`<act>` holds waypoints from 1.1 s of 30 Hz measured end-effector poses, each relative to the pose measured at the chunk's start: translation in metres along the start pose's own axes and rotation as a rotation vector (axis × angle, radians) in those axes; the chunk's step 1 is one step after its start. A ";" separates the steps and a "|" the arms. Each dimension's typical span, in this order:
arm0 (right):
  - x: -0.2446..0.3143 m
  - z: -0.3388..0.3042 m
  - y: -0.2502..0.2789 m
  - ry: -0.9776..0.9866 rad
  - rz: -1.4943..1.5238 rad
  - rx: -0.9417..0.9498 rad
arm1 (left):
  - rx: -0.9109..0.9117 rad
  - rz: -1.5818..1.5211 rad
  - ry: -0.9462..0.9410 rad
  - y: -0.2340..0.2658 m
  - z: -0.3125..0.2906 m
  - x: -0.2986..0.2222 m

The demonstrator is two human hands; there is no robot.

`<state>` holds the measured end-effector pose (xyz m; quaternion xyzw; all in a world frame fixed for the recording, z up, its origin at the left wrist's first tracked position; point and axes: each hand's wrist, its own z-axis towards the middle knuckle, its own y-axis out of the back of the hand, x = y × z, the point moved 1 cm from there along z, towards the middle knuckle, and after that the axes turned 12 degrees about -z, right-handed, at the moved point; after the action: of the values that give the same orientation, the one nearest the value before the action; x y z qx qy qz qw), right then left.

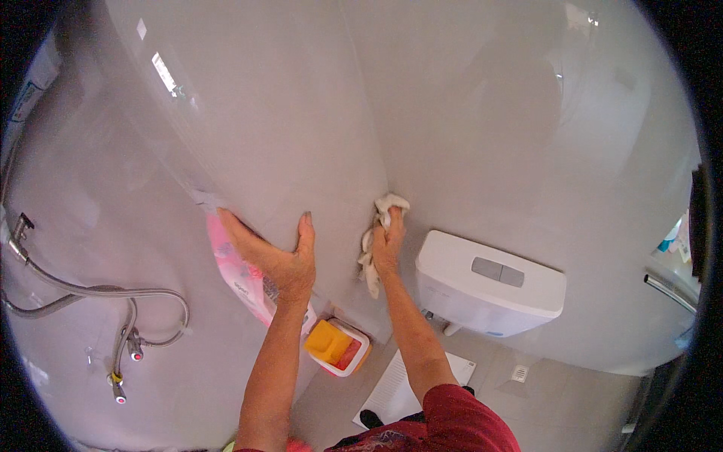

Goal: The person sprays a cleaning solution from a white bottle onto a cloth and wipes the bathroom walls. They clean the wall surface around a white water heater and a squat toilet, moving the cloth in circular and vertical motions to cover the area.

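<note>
My right hand (389,241) is closed on a crumpled off-white cloth (392,202), pressing it to the wall near the corner where two glossy grey walls meet. Part of the cloth hangs down beside the wrist. My left hand (282,260) is stretched out at the left wall, thumb well apart from the fingers, holding nothing that I can see. Behind and below it a pink package (239,279) is at the wall, partly covered by the hand and forearm; whether the fingers touch it, I cannot tell.
A white toilet cistern (489,282) with a grey flush button is mounted right of my right forearm. Below stands a small bin (354,354) with yellow and red inside. Looped metal hoses (113,290) and valves are on the left wall. A floor drain (520,374) lies lower right.
</note>
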<state>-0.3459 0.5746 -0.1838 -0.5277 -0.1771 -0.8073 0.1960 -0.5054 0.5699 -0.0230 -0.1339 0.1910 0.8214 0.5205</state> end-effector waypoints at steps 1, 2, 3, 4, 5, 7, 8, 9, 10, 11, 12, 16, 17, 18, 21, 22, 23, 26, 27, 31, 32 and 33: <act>-0.023 -0.003 -0.001 -0.009 -0.033 -0.050 | -0.001 -0.057 0.013 -0.003 -0.001 0.001; -0.064 -0.007 -0.004 -0.016 -0.066 -0.116 | 0.001 -0.127 0.018 -0.009 0.000 -0.003; -0.099 -0.015 -0.008 -0.027 -0.097 -0.171 | 0.007 -0.144 0.018 -0.014 0.000 -0.004; -0.125 -0.022 -0.011 -0.084 -0.136 -0.167 | 0.010 -0.151 0.023 -0.016 -0.001 0.000; -0.147 -0.029 -0.014 -0.125 -0.161 -0.162 | 0.011 -0.156 0.027 -0.017 -0.002 0.002; -0.178 -0.049 -0.018 -0.263 -0.141 -0.053 | 0.017 -0.052 0.016 -0.012 -0.005 0.007; -0.194 -0.058 -0.018 -0.339 -0.132 0.005 | 0.020 -0.009 0.007 -0.010 -0.005 0.007; -0.209 -0.068 -0.018 -0.420 -0.127 0.058 | 0.020 -0.027 0.022 -0.010 -0.005 0.006; -0.223 -0.081 -0.021 -0.495 -0.119 0.113 | 0.018 -0.039 0.036 -0.009 -0.004 0.006; -0.234 -0.091 -0.020 -0.562 -0.116 0.151 | 0.016 -0.065 0.051 -0.012 -0.004 0.005; -0.244 -0.102 -0.020 -0.627 -0.105 0.182 | 0.024 -0.051 0.059 -0.016 -0.004 0.004; -0.201 -0.134 -0.027 -0.781 0.063 0.216 | 0.039 -0.034 0.023 -0.012 -0.005 0.005; -0.175 -0.131 -0.025 -0.804 0.165 0.168 | 0.042 -0.067 -0.009 -0.014 -0.004 0.007; -0.133 -0.127 -0.022 -0.791 0.261 0.127 | 0.040 -0.047 -0.033 -0.012 -0.004 0.009; -0.010 -0.119 -0.006 -0.474 0.179 0.151 | 0.039 -0.014 -0.058 -0.006 -0.004 0.014; 0.015 -0.118 0.000 -0.201 -0.060 0.192 | 0.045 -0.027 -0.045 -0.007 -0.004 0.011; 0.040 -0.116 0.003 -0.074 -0.039 0.197 | 0.050 -0.038 -0.031 -0.007 -0.004 0.009; 0.102 -0.109 -0.002 0.380 -0.028 0.074 | 0.116 -0.041 0.011 -0.003 0.001 0.003; 0.108 -0.108 -0.004 0.538 -0.038 0.015 | 0.152 -0.085 0.014 -0.002 0.003 0.000; 0.083 -0.109 -0.010 0.488 -0.046 0.068 | 0.185 -0.071 -0.044 0.002 0.004 -0.006; 0.068 -0.117 -0.012 0.370 0.004 0.135 | 0.164 -0.017 -0.076 0.002 0.002 -0.004; 0.052 -0.124 -0.013 0.251 0.054 0.202 | 0.152 -0.028 -0.071 0.001 0.001 -0.003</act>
<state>-0.4685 0.5181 -0.1838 -0.4050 -0.2174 -0.8394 0.2901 -0.5050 0.5675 -0.0209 -0.0675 0.2325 0.8013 0.5471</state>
